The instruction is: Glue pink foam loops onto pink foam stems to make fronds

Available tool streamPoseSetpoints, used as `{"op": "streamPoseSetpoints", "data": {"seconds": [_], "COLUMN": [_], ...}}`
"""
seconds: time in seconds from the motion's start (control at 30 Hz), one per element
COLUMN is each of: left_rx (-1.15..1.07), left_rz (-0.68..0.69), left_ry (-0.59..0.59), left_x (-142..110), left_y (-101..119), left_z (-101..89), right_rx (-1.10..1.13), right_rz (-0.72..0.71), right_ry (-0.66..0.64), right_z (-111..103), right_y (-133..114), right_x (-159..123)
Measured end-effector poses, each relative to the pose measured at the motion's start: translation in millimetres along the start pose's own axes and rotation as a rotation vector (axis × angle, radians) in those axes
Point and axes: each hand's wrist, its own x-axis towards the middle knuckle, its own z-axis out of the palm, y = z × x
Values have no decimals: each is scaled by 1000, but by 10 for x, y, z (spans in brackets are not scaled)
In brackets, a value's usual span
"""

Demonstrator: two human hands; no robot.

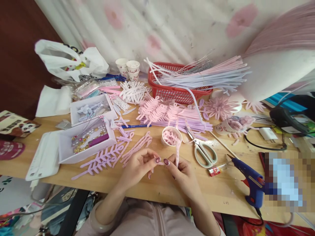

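Close to the table's front edge, my left hand (141,165) pinches one end of a short pink pipe cleaner piece. The thumb and fingers of my right hand (183,172) are closed on the other end. A pink twisted pipe cleaner strand (177,153) rises upright from my right hand. Just beyond both hands stands a paper cup (165,143) filled with short pink pieces. To the left of my left hand lie pink twisted strands (137,147) and a purple leafy pipe cleaner sprig (98,162). Scissors (205,154) lie right of the cup.
A red basket (169,93) of long pipe cleaners stands at the back. White boxes (65,155) of beads are on the left. At right are a blue glue gun (253,182), a lighter (214,171) and a cup of pipe cleaner shapes (222,127). Pink bundles (157,111) lie mid-table.
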Motion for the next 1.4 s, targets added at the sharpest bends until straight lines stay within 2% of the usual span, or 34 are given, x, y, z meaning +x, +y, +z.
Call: {"op": "streamPoseSetpoints", "data": {"seconds": [0.1, 0.2, 0.3, 0.4, 0.53, 0.63, 0.73, 0.8, 0.87, 0.97, 1.03, 1.1, 1.13, 1.23, 1.3, 1.4], "left_rx": [-63, -143, -173, -143, -32, 12, 29, 11, 19, 99, 163, 222, 253, 323, 320, 254], "left_rz": [-6, 108, 129, 30, 17, 38, 90, 80, 77, 59, 8, -44, -56, -42, -30, -32], "left_ry": [6, 45, -86, -161, -39, -26, -1, -3, -10, -35, -83, -144, -166, -173, -135, -93], "left_x": [11, 21, 18, 6, -11, -13, 5, 21, 26, 0, -33, -65, -78, -98, -96, -80], "left_y": [-47, -89, -120, -179, -272, -319, -366, -397, -417, -418, -416, -432, -449, -521, -557, -554], "left_z": [-43, -44, 39, 178, 324, 361, 342, 316, 298, 313, 349, 388, 405, 440, 457, 479], "right_rx": [21, 46, 33, 69, 22, -108, -279, -424, -568, -764, -824, -861, -879, -890, -871, -798], "right_rz": [-54, -80, -83, -117, -141, -144, -81, 55, 181, 292, 291, 196, 133, 5, -47, -61], "right_ry": [-27, -65, -150, -211, -170, -185, -216, -81, 131, 632, 946, 1130, 1151, 1078, 1062, 1110], "right_z": [-28, -46, -39, 4, 38, -77, -397, -694, -992, -1324, -1442, -1499, -1515, -1552, -1575, -1578], "right_y": [8, 27, 65, 122, 145, 68, 3, 39, 145, 336, 430, 493, 515, 545, 534, 480], "right_x": [-18, -62, -108, -139, -194, -310, -571, -824, -1084, -1335, -1342, -1231, -1149, -904, -809, -794]}}
